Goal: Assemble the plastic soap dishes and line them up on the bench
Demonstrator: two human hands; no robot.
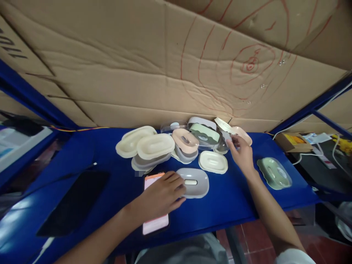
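Observation:
My left hand (168, 190) is closed at the left edge of a grey oval soap dish (202, 185), which lies flat with a cream slot-shaped piece in its middle. Part of that dish is hidden by the fingers. Under the same hand and forearm lies a lit phone (156, 224). At the right end of a pile, my right hand (242, 151) pinches a grey plastic piece (226, 138), mostly covered by other parts. A cream oval dish (213, 162) rests between the two hands.
Cream trays (155, 146), a peach dish (185, 140) and a green dish (204, 134) are piled at the back against cardboard (123, 73). At right stands a green dish with a clear lid (275, 173). A black tablet-like slab (74, 203) and cables lie left on the blue table (198, 214).

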